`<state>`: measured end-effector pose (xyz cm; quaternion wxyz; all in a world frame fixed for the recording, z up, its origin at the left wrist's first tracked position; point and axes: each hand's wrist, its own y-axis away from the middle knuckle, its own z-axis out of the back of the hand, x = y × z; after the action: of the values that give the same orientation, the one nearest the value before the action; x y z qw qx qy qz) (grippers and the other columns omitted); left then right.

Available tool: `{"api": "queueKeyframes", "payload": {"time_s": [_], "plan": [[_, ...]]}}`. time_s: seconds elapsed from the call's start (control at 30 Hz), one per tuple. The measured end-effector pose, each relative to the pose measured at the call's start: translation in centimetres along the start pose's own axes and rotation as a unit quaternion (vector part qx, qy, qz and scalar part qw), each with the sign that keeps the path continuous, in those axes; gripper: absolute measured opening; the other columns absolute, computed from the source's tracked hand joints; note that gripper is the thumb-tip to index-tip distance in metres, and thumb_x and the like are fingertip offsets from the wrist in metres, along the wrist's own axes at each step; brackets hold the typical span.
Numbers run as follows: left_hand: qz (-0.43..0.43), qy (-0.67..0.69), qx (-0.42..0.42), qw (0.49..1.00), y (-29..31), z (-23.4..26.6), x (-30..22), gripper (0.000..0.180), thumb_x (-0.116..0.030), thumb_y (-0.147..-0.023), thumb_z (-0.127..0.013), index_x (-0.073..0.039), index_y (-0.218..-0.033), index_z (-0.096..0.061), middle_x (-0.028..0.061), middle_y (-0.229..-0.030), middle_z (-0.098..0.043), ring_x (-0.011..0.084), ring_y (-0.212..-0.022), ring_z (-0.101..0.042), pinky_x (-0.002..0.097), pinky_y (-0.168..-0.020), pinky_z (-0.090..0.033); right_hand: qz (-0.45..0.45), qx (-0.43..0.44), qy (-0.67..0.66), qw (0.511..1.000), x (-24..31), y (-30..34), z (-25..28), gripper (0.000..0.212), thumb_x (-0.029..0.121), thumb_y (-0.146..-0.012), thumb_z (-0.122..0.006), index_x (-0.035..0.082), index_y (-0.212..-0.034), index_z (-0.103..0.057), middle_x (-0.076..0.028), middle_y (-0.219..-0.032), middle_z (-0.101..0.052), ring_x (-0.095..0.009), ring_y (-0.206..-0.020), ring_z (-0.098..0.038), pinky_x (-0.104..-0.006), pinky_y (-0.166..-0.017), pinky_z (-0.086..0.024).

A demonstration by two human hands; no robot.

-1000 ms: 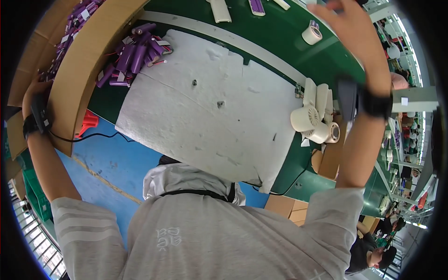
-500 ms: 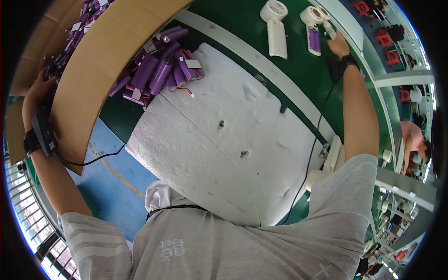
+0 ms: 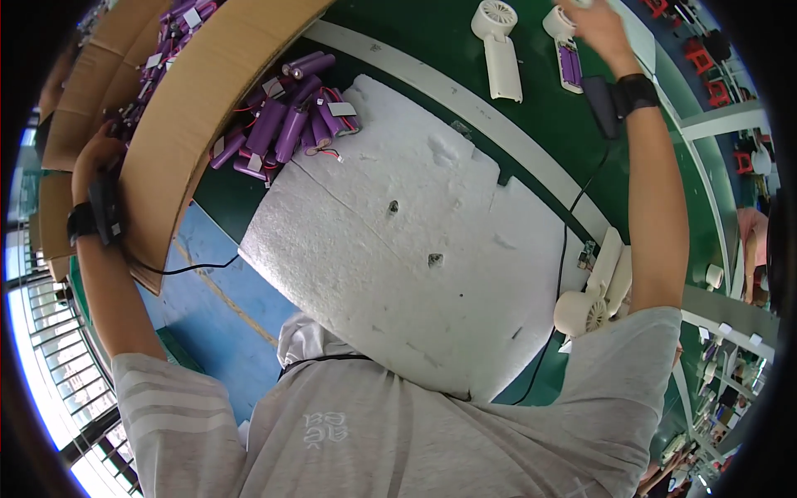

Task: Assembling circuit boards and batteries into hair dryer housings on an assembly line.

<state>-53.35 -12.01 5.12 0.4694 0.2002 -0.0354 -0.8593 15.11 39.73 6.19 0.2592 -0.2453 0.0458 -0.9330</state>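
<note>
My left hand reaches over the cardboard box at the far left, beside purple battery packs with wires. Its fingertips are hidden among the packs, so I cannot tell whether it holds one. My right hand is at the top right, fingers curled over the head of an opened white handheld fan. A bit of a white fan part shows at its fingers, mostly cut off by the picture's edge. A purple battery pack sits in the opened fan's handle.
More wired battery packs are piled by a white foam sheet. A whole white fan lies on the green table. Other white fans lie by my right elbow. Black cables run from both wrist devices.
My right hand has moved up and left over the opened fan, and the loose white part beside it has mostly left the picture. My left hand stays at the box. The whole view has shifted slightly.
</note>
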Motion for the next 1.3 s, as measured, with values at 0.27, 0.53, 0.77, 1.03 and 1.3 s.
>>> {"api": "queueKeyframes", "payload": {"time_s": [0.27, 0.53, 0.77, 1.03, 1.3], "plan": [[-0.008, -0.089, -0.096, 0.991, 4.2, -1.4, -6.3, 0.067, -0.024, -0.072, -0.073, -0.014, -0.135, -0.053, 0.0143, -0.087, -0.071, 0.022, -0.07, -0.067, 0.0346, -0.066, -0.054, 0.068, 0.153, 0.114, 0.979, 6.7, 8.2, -6.8, 0.059, 0.041, -0.075, -0.073, -0.007, -0.108, -0.061, -0.025, -0.098, -0.068, -0.035, -0.087, -0.069, -0.0403, -0.077, -0.055], [-0.023, -0.14, -0.126, 0.982, 7.4, -1.4, -9.0, 0.061, -0.03, -0.071, -0.071, -0.024, -0.131, -0.058, 0.0116, -0.1, -0.072, 0.0267, -0.086, -0.07, 0.039, -0.079, -0.054, 0.059, 0.086, -0.017, 0.994, 8.6, 8.5, -7.1, 0.065, 0.033, -0.069, -0.077, -0.005, -0.116, -0.055, -0.024, -0.102, -0.068, -0.038, -0.093, -0.067, -0.0413, -0.082, -0.053], [-0.002, -0.231, -0.163, 0.959, 9.2, -2.1, -10.1, 0.06, -0.033, -0.07, -0.069, -0.028, -0.129, -0.059, 0.0124, -0.122, -0.065, 0.0328, -0.114, -0.061, 0.0437, -0.097, -0.047, 0.182, 0.118, -0.04, 0.975, 13.5, 9.6, -11.3, 0.066, 0.033, -0.069, -0.078, -0.004, -0.117, -0.054, -0.023, -0.102, -0.067, -0.039, -0.092, -0.066, -0.0419, -0.081, -0.052], [0.037, -0.204, -0.179, 0.962, 9.5, -1.8, -10.6, 0.052, -0.029, -0.069, -0.067, -0.026, -0.121, -0.066, 0.0121, -0.111, -0.07, 0.0333, -0.107, -0.064, 0.0436, -0.096, -0.047, 0.264, 0.015, -0.15, 0.953, 16.5, 9.5, -15.1, 0.058, 0.031, -0.074, -0.078, -0.004, -0.113, -0.054, -0.022, -0.11, -0.058, -0.038, -0.097, -0.062, -0.0423, -0.082, -0.052], [0.018, -0.126, -0.132, 0.983, 5.7, -0.7, -6.1, 0.045, -0.032, -0.071, -0.066, -0.023, -0.115, -0.069, 0.0116, -0.109, -0.07, 0.0317, -0.107, -0.065, 0.0457, -0.095, -0.048, 0.283, 0.012, -0.08, 0.956, 15.3, 10.9, -12.6, 0.042, 0.021, -0.083, -0.07, -0.002, -0.113, -0.051, -0.017, -0.116, -0.053, -0.039, -0.1, -0.059, -0.043, -0.082, -0.051]]}}
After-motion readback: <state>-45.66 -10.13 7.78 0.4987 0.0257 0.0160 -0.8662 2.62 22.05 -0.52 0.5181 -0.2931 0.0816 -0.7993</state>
